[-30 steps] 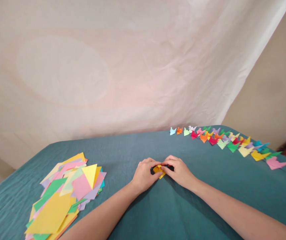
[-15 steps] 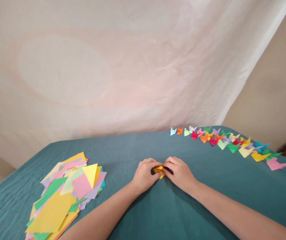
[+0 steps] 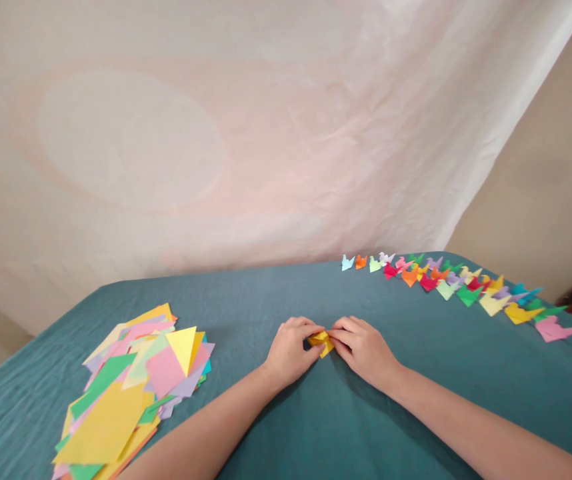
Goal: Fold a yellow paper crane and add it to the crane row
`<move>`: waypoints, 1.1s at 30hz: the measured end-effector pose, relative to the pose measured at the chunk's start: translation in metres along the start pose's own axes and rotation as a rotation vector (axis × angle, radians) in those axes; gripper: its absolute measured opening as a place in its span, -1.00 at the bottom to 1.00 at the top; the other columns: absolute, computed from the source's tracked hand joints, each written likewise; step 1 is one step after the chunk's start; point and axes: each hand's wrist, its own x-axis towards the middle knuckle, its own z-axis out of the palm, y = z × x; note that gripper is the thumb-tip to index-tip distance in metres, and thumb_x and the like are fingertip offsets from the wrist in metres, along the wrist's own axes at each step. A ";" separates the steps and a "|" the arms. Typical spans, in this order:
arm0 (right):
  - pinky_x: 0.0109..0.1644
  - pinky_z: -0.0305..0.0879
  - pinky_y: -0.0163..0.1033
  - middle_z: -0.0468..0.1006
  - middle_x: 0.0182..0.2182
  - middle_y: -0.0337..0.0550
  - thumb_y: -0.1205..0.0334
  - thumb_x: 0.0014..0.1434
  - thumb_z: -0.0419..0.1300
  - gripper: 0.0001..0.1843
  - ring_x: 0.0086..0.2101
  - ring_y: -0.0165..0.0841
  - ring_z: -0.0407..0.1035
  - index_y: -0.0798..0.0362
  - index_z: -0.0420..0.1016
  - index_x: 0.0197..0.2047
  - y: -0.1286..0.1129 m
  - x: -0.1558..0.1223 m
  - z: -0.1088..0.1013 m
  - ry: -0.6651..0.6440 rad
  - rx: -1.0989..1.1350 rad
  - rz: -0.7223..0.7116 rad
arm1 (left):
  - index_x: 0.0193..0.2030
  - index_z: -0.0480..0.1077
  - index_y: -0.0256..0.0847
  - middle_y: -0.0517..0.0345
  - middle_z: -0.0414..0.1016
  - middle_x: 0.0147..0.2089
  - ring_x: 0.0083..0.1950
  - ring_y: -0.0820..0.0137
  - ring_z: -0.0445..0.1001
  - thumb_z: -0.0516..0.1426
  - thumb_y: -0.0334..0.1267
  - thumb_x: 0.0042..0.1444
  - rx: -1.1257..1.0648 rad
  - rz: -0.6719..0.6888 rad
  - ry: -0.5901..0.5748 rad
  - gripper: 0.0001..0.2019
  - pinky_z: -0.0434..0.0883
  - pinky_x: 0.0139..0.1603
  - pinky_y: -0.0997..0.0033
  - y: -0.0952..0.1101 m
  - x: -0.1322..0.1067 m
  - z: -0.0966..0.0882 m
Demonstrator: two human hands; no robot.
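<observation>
A small folded yellow paper piece lies on the teal tablecloth in the middle of the view. My left hand pinches its left side with curled fingers. My right hand pinches its right side, fingertips pressed onto the paper. Both hands rest on the cloth and cover most of the piece.
A loose pile of coloured square paper sheets lies at the left. A double row of several folded paper birds in many colours runs along the back right edge. A creased pale sheet hangs behind the table.
My hands have drawn slightly closer around the yellow piece, and its shape between the fingertips has shifted a little. Nothing else has moved.
</observation>
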 end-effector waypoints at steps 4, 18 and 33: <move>-0.18 0.21 -0.25 0.47 -0.34 -0.19 0.38 0.18 0.11 -0.84 -0.30 -0.35 0.31 0.02 0.51 -0.29 0.001 0.000 0.000 0.012 0.010 0.032 | -0.13 0.48 -0.08 0.18 0.48 -0.16 -0.13 0.32 0.39 0.15 -0.32 0.03 -0.006 -0.004 0.004 -0.76 0.30 -0.05 0.36 -0.001 0.000 0.001; -0.24 0.07 -0.21 0.42 -0.38 -0.18 0.35 0.20 0.07 -0.82 -0.35 -0.36 0.26 0.01 0.49 -0.22 -0.009 -0.007 -0.006 -0.027 -0.205 -0.118 | -0.10 0.47 -0.06 0.19 0.47 -0.15 -0.12 0.32 0.38 0.15 -0.31 0.03 0.011 0.003 -0.010 -0.74 0.28 -0.03 0.34 0.000 -0.002 -0.001; -0.18 0.18 -0.17 0.45 -0.24 -0.12 0.35 0.22 0.04 -0.81 -0.25 -0.30 0.30 0.02 0.48 -0.21 -0.011 -0.007 -0.006 -0.076 -0.192 -0.097 | -0.09 0.44 -0.11 0.13 0.46 -0.12 -0.08 0.30 0.37 0.10 -0.36 0.06 0.149 0.095 -0.020 -0.74 0.31 -0.07 0.32 0.011 -0.008 -0.005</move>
